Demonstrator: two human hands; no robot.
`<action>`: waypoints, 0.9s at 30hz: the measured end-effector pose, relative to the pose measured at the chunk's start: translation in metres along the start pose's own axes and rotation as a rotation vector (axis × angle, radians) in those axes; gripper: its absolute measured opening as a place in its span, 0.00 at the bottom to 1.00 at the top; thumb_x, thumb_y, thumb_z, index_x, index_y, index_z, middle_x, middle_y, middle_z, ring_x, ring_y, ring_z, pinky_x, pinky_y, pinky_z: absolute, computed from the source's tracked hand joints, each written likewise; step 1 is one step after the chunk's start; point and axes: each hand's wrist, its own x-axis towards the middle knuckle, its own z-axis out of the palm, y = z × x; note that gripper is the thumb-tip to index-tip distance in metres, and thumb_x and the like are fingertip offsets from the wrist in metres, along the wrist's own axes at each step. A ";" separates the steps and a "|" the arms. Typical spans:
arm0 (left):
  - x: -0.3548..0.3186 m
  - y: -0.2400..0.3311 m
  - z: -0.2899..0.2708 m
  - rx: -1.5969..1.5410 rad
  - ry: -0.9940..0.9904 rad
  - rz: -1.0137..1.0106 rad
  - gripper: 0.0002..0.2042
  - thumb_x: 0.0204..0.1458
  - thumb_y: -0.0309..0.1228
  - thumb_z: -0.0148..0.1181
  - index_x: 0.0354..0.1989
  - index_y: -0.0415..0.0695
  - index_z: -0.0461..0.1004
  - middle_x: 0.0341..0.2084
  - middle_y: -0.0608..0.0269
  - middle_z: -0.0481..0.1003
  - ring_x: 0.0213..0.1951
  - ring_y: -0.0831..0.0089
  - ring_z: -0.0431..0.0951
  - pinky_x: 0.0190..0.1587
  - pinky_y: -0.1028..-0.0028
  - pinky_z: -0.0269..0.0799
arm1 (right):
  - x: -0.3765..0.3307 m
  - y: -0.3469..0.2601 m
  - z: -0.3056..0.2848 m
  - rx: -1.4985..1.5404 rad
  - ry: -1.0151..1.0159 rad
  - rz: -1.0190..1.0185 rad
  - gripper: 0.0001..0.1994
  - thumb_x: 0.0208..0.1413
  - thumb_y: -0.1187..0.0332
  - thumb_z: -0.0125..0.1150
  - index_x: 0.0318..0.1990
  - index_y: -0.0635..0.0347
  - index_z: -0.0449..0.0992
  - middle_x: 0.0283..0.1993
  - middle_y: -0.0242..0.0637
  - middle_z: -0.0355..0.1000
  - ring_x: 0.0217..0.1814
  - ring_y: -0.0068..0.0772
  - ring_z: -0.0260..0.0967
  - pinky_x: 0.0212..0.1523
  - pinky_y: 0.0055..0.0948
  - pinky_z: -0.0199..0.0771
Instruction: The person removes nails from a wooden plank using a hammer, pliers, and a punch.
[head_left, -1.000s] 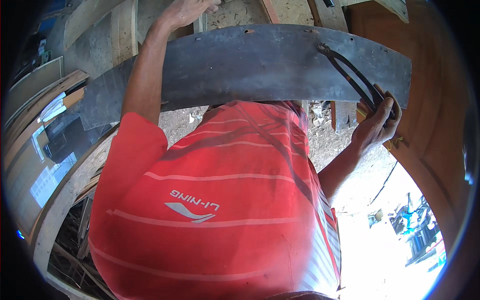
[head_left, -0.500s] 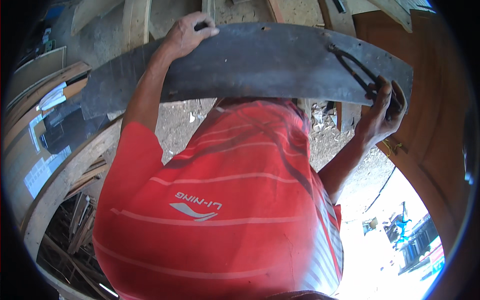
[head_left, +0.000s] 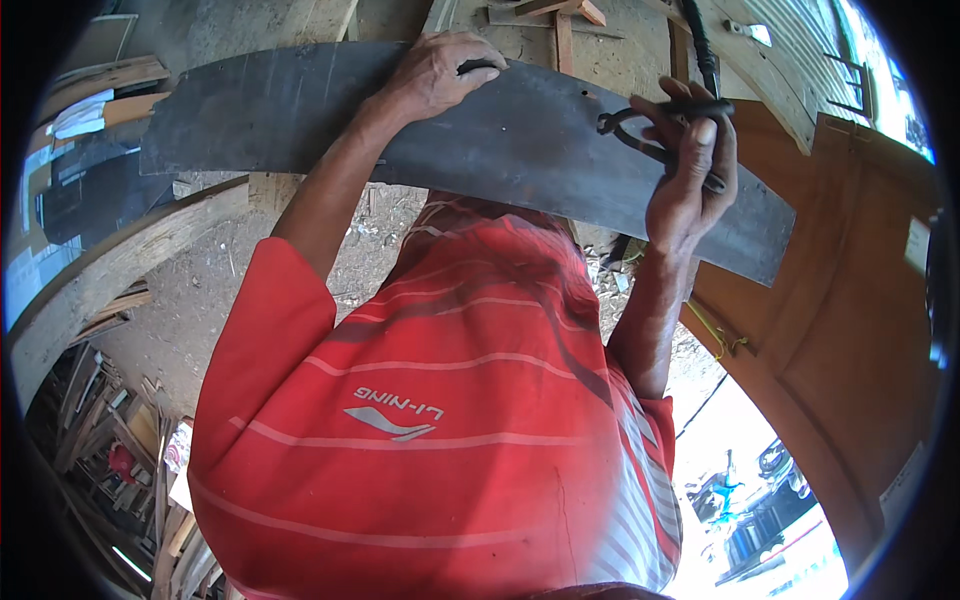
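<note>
A long dark grey board point(head_left: 300, 110) lies crosswise in front of me. At its far edge my left hand point(head_left: 435, 80) is closed, with fingers curled over the rim and the thumb on top. My right hand point(head_left: 695, 165) is raised above the board's right part, closed around the handles of dark metal pincers point(head_left: 640, 145). The head of the pincers points left, over the board near a small hole at its far edge. Part of the handles is hidden by my fingers.
A brown wooden panel point(head_left: 800, 250) stands to the right, with a yellow cord point(head_left: 715, 335) beside it. Wooden beams point(head_left: 760, 70) lie beyond the board. A curved wooden rim point(head_left: 130, 250) and scrap wood point(head_left: 110, 420) are on the left.
The pincers have left the board's far right part and come up and left with my right hand. The board now slants down to the right in view; my left hand still grips its edge.
</note>
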 end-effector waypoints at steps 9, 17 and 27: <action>-0.001 0.006 -0.014 -0.504 0.106 -0.369 0.11 0.65 0.29 0.58 0.54 0.46 0.79 0.49 0.65 0.82 0.52 0.72 0.80 0.57 0.67 0.75 | 0.029 -0.012 0.084 0.285 -0.294 -0.072 0.33 0.70 0.55 0.55 0.69 0.77 0.59 0.63 0.53 0.69 0.56 0.47 0.79 0.39 0.30 0.81; 0.011 0.013 -0.027 -0.618 0.036 -0.255 0.14 0.66 0.31 0.57 0.58 0.43 0.76 0.50 0.60 0.81 0.54 0.70 0.81 0.59 0.67 0.77 | 0.037 -0.004 0.110 0.302 -0.368 -0.039 0.32 0.70 0.55 0.54 0.68 0.77 0.60 0.63 0.55 0.69 0.57 0.46 0.79 0.39 0.31 0.82; 0.023 0.001 -0.009 -0.594 0.096 -0.105 0.14 0.62 0.34 0.62 0.52 0.41 0.79 0.35 0.51 0.82 0.36 0.57 0.82 0.41 0.62 0.77 | 0.039 -0.011 0.136 -0.127 -0.345 -0.182 0.23 0.71 0.51 0.53 0.54 0.67 0.72 0.48 0.42 0.72 0.46 0.38 0.70 0.50 0.40 0.71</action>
